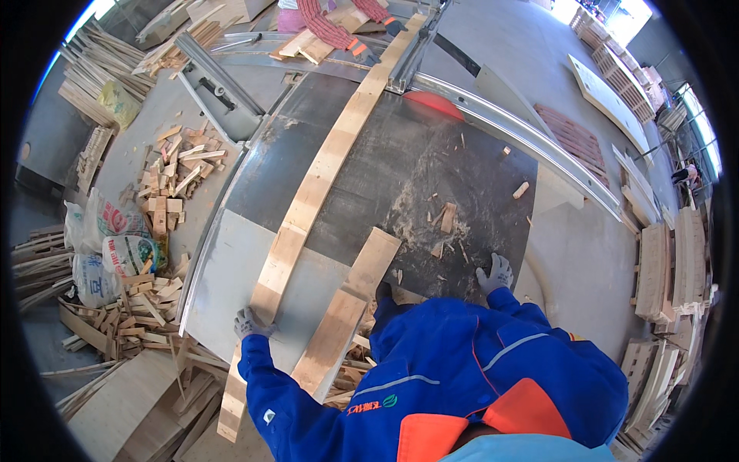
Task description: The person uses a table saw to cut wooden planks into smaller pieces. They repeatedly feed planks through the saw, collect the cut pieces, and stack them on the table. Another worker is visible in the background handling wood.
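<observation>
A long pale wooden board [312, 190] lies across the dark metal saw table [358, 202], running from the far edge to past the near left edge. My left hand [252, 324], in a grey glove, rests on this board near its near end; whether the fingers close round it cannot be told. My right hand [495, 272], gloved too, lies on the table's near right part with its fingers apart and nothing in it. Between my hands, a shorter wooden board [340, 306] slants over the near edge. A red disc-shaped guard [433, 105] stands beyond, right of the long board.
Across the table, a co-worker's gloved hand [364, 53] is at the long board's far end. Wood offcuts [448, 218] and sawdust lie on the table. A metal rail [537, 153] runs along the far right. Scrap wood [167, 173] and filled sacks [127, 254] lie left on the floor.
</observation>
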The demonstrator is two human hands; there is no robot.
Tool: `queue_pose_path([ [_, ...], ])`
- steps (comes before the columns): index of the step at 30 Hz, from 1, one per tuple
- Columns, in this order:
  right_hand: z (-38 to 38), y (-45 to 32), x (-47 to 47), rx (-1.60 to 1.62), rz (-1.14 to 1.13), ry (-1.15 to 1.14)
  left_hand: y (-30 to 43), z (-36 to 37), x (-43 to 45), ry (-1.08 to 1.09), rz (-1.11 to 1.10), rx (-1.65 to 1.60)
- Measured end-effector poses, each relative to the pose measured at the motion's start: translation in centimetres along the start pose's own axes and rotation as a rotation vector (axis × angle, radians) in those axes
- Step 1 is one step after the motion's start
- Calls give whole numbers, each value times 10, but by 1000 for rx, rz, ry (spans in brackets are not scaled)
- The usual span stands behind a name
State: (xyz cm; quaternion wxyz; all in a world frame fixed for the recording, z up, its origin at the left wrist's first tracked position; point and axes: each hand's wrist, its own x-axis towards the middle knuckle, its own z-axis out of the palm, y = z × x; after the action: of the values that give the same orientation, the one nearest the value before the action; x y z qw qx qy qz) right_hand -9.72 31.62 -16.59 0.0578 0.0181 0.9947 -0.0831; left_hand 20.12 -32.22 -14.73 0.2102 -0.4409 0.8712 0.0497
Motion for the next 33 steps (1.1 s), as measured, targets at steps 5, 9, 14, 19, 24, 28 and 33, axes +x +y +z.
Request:
queue_pose_path([
  [5,5,-34,16,31,-140,17,2,11,-14,69,42,-65],
  [9,-28,-123,24,110,-655,-22,9,17,-17,104,51,-101],
  [14,-30,-250,11,160,-1417,-158,16,16,-21,62,53,-76],
  [19,39,-316,-71,-60,-1831,-367,8,46,-31,241,90,-222],
  [24,43,-331,-118,-322,-1826,-395,32,31,-53,84,83,-99],
  [28,53,-337,-117,-360,-1790,-203,41,38,-80,80,82,-131],
  [33,34,-325,-98,-330,-1837,-248,54,49,-102,125,115,-148],
])
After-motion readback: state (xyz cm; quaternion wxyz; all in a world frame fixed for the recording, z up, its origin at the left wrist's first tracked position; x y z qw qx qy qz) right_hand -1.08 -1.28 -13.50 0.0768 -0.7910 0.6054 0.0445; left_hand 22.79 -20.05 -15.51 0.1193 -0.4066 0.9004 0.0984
